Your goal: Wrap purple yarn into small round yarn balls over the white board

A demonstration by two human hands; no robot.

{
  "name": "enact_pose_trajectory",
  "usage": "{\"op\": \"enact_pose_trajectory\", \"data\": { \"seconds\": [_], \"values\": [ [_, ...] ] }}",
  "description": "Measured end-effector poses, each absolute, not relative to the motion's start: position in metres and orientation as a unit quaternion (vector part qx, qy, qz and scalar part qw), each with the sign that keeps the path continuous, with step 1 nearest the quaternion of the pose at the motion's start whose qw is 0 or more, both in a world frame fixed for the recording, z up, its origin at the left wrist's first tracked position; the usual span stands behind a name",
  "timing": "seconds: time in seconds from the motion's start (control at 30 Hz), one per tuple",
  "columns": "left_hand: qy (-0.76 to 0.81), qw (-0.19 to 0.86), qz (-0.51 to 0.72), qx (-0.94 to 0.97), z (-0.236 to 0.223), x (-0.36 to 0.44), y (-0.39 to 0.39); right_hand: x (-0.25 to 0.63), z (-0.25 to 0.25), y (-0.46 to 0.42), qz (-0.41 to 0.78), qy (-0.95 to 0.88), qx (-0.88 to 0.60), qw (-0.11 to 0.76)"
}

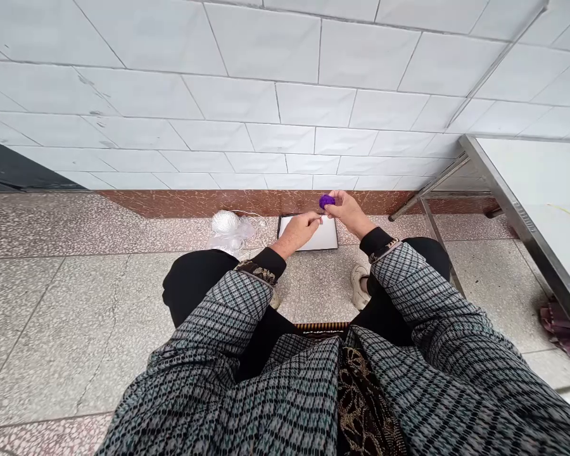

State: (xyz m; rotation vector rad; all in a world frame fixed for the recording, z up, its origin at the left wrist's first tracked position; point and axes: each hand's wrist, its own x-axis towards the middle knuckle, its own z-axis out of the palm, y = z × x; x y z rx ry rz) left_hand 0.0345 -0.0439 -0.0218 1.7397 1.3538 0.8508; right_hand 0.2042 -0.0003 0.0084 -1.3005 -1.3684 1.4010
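Where the patterned sleeves (422,291) run forward from the person's body, black trousers (199,275) cover the bent knees on either side, nearer the camera than the grip. Pale shoes stand on the floor below the hands, the right shoe (360,286) the plainer to see. Beyond the cuffs, the right hand (349,210) has its thumb and fingers clamped on a small purple bundle (327,201), which is held up off the floor. Just beside it, the left hand (298,231) curls inward with its fingertips near the bundle; they are too small here to tell whether they pinch anything. Behind and below the grip lies a white dark-edged tray (320,239). Left of the hands, a white yarn ball (225,221) sits by clear plastic (245,230). Well to the right stands a metal-edged table (541,190); farthest off, past the grip, rises the tiled wall (285,101).
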Motion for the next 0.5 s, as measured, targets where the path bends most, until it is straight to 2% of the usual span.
{"op": "enact_pose_trajectory", "data": {
  "seconds": [0.07,0.13,0.23,0.27,0.33,0.37,0.5],
  "values": [
    [0.504,0.361,0.305,0.723,-0.017,0.033,-0.045,0.207,0.005,0.002,0.473,-0.59,-0.545,0.361],
    [0.49,0.335,0.314,0.741,-0.011,0.029,-0.045,0.211,0.004,0.0,0.453,-0.628,-0.554,0.305],
    [0.511,0.312,0.355,0.718,-0.003,0.021,-0.041,0.217,0.012,-0.009,0.592,-0.619,-0.483,0.179],
    [0.52,0.316,0.366,0.704,-0.002,0.02,-0.039,0.218,0.016,-0.012,0.652,-0.599,-0.435,0.161],
    [0.53,0.345,0.375,0.678,-0.001,0.019,-0.038,0.22,0.026,-0.015,0.731,-0.548,-0.362,0.187],
    [0.531,0.367,0.37,0.668,-0.001,0.02,-0.038,0.221,0.03,-0.015,0.751,-0.517,-0.343,0.227],
    [0.474,0.457,0.28,0.698,-0.001,0.026,-0.046,0.217,0.033,-0.007,0.722,-0.412,-0.379,0.406]
  ]
}}
